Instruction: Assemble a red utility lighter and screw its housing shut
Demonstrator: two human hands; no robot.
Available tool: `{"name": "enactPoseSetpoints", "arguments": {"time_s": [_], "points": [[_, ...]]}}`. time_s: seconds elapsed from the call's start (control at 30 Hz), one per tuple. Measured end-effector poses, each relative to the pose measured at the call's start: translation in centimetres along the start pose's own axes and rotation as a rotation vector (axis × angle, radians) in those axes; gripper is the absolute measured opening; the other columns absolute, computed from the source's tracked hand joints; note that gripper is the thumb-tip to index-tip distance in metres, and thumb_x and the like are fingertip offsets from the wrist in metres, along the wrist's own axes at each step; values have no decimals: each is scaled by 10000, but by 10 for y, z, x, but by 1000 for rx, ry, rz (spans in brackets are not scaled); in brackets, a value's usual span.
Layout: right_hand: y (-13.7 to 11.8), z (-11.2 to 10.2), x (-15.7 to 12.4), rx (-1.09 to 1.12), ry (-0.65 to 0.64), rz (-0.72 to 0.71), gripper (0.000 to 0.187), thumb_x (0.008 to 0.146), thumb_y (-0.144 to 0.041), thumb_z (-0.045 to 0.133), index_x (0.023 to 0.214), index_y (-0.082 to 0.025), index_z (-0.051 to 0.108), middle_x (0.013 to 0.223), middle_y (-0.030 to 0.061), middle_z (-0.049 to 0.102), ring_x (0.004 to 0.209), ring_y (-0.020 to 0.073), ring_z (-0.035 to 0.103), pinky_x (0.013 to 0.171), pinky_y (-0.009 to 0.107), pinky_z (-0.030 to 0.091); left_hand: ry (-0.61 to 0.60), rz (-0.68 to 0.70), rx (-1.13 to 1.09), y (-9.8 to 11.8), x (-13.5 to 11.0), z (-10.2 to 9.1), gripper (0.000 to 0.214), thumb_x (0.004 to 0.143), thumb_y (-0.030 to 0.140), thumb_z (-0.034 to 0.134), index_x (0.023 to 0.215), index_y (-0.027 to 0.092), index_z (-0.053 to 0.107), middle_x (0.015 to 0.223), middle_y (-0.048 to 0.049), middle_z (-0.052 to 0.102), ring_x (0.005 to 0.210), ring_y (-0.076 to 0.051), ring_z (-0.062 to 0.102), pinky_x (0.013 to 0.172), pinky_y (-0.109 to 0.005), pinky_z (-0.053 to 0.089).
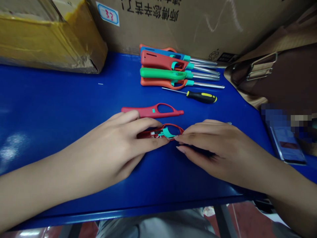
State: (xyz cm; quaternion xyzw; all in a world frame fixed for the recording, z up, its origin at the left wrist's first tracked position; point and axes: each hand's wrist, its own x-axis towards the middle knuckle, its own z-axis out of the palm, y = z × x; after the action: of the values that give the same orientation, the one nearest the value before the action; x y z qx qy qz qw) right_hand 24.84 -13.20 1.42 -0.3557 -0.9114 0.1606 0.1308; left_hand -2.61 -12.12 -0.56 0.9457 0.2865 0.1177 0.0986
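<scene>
An opened red lighter body [145,135] lies in the middle of the blue table, its inside facing up. Its teal trigger [168,132] and small white and metal parts show within. My left hand [119,140] grips the body's rear, thumb and forefinger along both sides. At the front end, beside the finger loop, my right hand [215,142] has its fingertips closed on the lighter, covering that end. Just past the right knuckles a small shiny metal tip [229,123] peeks out. The matching red shell half [146,111] lies just behind my left fingers.
Several assembled long lighters [163,73] lie stacked at the back. A black and yellow screwdriver [201,97] rests before them. Cardboard boxes [153,29] wall the rear, with a taped box [49,43] at left. A brown bag [284,76] and a phone [287,142] are right.
</scene>
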Motion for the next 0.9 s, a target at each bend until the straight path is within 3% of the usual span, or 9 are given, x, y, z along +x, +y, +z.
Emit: {"name": "enactPoseSetpoints", "arguments": {"time_s": [0.5,0.9], "points": [[-2,1,0,48,59,-13,138,1016,-200,622,1017,-178,758,991,37,806,858,174,746,777,328,525,3,9,-7,0,-2,0,483,1009,156,492,1419,358,647,1475,-80,607,1282,-344,566,1005,-554,529],[-4,0,1,87,-12,75,148,1024,-224,608,1002,-226,754,936,5,787,823,155,719,758,303,511,-17,27,22,0,1,0,516,992,146,485,1447,351,618,1442,-108,610,1216,-339,580,949,-539,537]]}}
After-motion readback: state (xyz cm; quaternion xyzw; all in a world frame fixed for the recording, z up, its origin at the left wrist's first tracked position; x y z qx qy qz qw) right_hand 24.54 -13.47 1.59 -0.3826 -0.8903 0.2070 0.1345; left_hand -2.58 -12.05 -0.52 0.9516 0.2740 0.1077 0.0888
